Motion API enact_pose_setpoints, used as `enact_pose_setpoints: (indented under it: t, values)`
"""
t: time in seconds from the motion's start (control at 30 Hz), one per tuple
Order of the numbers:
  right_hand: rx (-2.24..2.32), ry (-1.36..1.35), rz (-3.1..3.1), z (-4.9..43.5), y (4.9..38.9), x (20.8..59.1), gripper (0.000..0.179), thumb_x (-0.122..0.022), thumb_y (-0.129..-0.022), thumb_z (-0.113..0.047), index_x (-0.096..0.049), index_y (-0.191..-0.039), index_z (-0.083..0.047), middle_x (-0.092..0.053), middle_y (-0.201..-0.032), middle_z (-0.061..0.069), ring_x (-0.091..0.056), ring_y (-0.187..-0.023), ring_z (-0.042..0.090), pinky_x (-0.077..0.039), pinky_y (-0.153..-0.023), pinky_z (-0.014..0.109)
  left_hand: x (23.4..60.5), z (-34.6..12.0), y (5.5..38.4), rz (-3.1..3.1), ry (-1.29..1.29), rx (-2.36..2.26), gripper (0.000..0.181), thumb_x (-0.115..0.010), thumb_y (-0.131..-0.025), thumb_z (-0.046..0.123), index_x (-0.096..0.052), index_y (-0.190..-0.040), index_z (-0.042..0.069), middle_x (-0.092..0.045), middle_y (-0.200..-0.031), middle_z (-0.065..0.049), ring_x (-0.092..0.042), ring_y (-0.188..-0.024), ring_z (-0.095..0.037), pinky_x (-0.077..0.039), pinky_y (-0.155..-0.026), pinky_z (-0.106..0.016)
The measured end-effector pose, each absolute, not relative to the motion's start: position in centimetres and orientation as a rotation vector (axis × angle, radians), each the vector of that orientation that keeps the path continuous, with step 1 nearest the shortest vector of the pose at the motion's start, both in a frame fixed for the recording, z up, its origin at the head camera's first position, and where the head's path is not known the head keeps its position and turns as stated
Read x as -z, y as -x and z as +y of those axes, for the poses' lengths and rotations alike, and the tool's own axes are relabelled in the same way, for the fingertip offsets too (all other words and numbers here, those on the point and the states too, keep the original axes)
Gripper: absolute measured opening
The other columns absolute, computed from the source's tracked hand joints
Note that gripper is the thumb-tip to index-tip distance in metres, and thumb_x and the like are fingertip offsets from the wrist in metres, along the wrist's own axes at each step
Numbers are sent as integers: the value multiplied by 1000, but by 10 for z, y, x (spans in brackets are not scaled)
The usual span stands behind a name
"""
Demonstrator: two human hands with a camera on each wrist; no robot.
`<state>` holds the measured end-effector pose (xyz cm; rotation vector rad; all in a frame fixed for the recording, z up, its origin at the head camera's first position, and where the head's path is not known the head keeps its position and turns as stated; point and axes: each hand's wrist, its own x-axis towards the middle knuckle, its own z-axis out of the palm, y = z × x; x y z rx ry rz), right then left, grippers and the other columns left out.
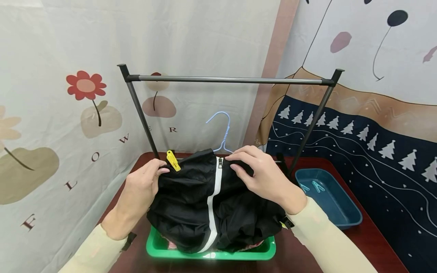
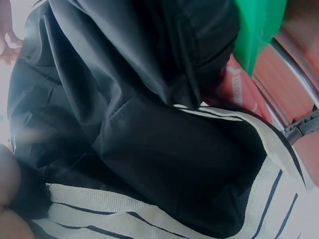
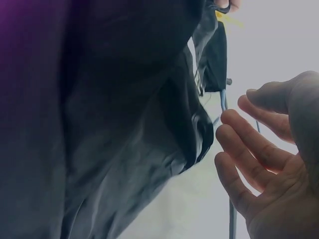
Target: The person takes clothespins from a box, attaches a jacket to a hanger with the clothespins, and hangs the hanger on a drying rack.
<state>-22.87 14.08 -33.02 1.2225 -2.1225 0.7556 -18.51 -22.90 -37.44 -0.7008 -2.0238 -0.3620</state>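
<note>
A black zip jacket (image 1: pixel 191 197) with a white zipper strip (image 1: pixel 211 204) hangs on a blue wire hanger (image 1: pixel 225 131), its hook sticking up bare above the collar. My left hand (image 1: pixel 140 189) pinches the jacket's upper left edge, right beside a yellow clothespin (image 1: pixel 173 160) clipped there. Close to the collar, right of the zipper pull, is my right hand (image 1: pixel 261 174). In the right wrist view the fingers of this right hand (image 3: pixel 264 159) are spread and slightly bent, apart from the black cloth. White bands with dark stripes (image 2: pixel 104 201) edge the jacket in the left wrist view.
Under the jacket stands a green basin (image 1: pixel 211 256) with pinkish cloth inside. A metal rack's bar (image 1: pixel 222 79) crosses behind and above the hanger. To the right, a blue basin (image 1: pixel 341 201) holds light-blue clothespins (image 1: pixel 318 186) on the dark red table (image 1: pixel 375 242).
</note>
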Motion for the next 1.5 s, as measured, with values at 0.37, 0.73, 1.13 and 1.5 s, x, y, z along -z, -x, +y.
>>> enact_pose_setpoints:
  t: [0.37,0.73,1.13,1.5]
  values:
    - [-796,-1151,-2136,168,231,334,29,-86,-104,-1,-85,-130,-13,-83,-127,4,-80,-115,21,-71,-91,45,375,-229,186,-2006,703,380,40,-53,-123,30,-73,-114,-4,-78,-103,-15,-82,-88,-25,-69,-80,-42]
    - [-773,-1082,-2167,192,235,343,28,-86,-103,-1,-87,-127,-14,-84,-126,3,-80,-115,21,-62,-98,19,376,-232,184,-2014,688,383,41,-52,-123,30,-72,-113,-4,-77,-102,-14,-81,-88,-25,-68,-81,-43]
    - [-783,-989,-2250,219,236,349,24,-85,-105,-3,-86,-127,-13,-84,-127,2,-76,-104,15,-59,-87,17,375,-232,185,-1977,695,392,42,-53,-122,31,-72,-111,-4,-76,-100,-15,-79,-83,-24,-67,-76,-43]
    - [-752,-888,-2299,239,236,355,27,-84,-105,-2,-86,-128,-17,-84,-125,1,-68,-95,10,-53,-77,15,377,-236,186,-1973,696,391,43,-51,-123,32,-71,-111,-4,-76,-99,-14,-80,-83,-25,-66,-72,-42]
